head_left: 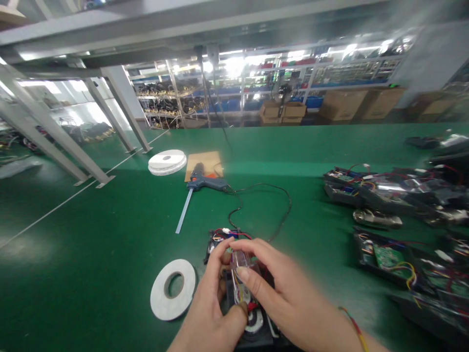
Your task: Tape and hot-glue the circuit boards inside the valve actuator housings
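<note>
My left hand [216, 308] curls around the left side of a black plastic housing, its thumb pressed near a red piece inside. From the other side my right hand [280, 288] grips a transparent plastic cylinder [240, 261] set in that housing, thumb on top and fingers at the far end. Yellow wire and a round whitish part [254, 322] show in the housing below the thumbs. Just beyond my fingertips lies an open black part with wires [216, 239]. Much of the housing is hidden by my hands.
A roll of white tape [157, 300] lies at the left. Farther off are a glue gun [207, 183] with its stick and cord, a cardboard piece [216, 159] and stacked white rolls [167, 162]. Several open black housings with circuit boards [388, 259] crowd the right side.
</note>
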Demonstrator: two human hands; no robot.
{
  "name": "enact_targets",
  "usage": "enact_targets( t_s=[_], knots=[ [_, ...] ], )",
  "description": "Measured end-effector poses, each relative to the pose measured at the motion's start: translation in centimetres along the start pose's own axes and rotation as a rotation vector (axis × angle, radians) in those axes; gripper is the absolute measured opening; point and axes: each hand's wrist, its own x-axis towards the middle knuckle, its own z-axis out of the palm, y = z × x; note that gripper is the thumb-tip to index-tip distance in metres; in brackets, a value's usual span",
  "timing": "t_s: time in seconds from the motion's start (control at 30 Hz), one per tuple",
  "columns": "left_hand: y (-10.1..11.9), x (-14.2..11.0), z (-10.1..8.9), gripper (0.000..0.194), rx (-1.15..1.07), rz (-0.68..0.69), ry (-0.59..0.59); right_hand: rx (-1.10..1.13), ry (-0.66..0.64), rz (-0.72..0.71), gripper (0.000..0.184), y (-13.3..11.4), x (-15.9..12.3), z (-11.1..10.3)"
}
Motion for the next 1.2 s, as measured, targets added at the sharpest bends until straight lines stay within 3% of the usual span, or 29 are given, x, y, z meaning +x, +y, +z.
enact_targets(
  t_s=[0.27, 0.5, 0.7, 0.83, 1.0, 1.2],
  knots=[
    [0.9, -0.2, -0.8, 0.072, 0.29, -0.039, -0.04, 0.006, 0.002, -0.061, 0.032, 0.5, -0.4, -0.1],
    [2.8, -0.5, -1.0, 0.1, 0.654, 0.047, -0.054, 0.027, 0.082, -0.129, 0.026, 1.1, -0.7, 1.0],
    [4.2, -0.4, -0.2, 0.11, 0.916, 0.153, -0.13, 0.012, 0.122, -0.178, 0.021, 1.4, -0.8, 1.3],
    [3.8, -0.6, 0.6, 0.108, 0.916, 0.175, -0.062, 0.009, 0.131, -0.209, 0.022, 1.5, -0.9, 1.4],
    [2.3, -1.1, 1.0, 0.092, 0.908, 0.156, 0.075, 0.012, 0.111, -0.227, 0.024, 1.7, -1.1, 1.5],
    [1.3, -2.1, 1.7, 0.082, 0.803, 0.131, 0.225, -0.003, 0.173, -0.285, 0.028, 2.1, -1.3, 1.6]
  ],
)
